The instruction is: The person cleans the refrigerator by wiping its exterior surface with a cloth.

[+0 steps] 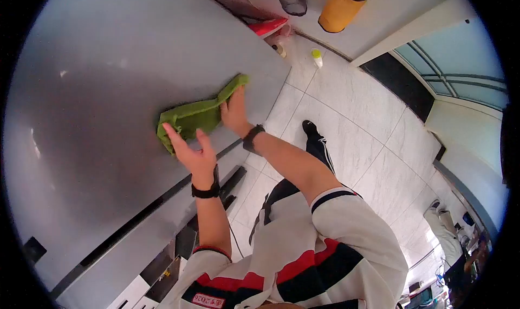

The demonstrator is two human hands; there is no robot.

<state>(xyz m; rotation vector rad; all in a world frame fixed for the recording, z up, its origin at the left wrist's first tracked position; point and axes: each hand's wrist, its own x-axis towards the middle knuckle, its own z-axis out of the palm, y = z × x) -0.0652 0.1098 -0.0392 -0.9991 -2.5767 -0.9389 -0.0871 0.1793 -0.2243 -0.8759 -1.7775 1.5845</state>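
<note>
A crumpled green cloth (189, 119) lies against a large, glossy grey panel (108, 130). My left hand (195, 154) is at the cloth's lower left part, its fingers stretched out and the thumb apart. Farther right, my right hand (235, 113) holds the raised right end of the cloth, with its fingertips partly hidden by the fabric. Both wrists wear dark bands.
Beyond the panel's right edge are a white bottle with a yellow-green cap (317, 57), an orange cylindrical bag (345, 7) and a red item (268, 26). A doorway (400, 81) is at upper right. Another person's legs (444, 233) show at lower right on the tiled floor (352, 125).
</note>
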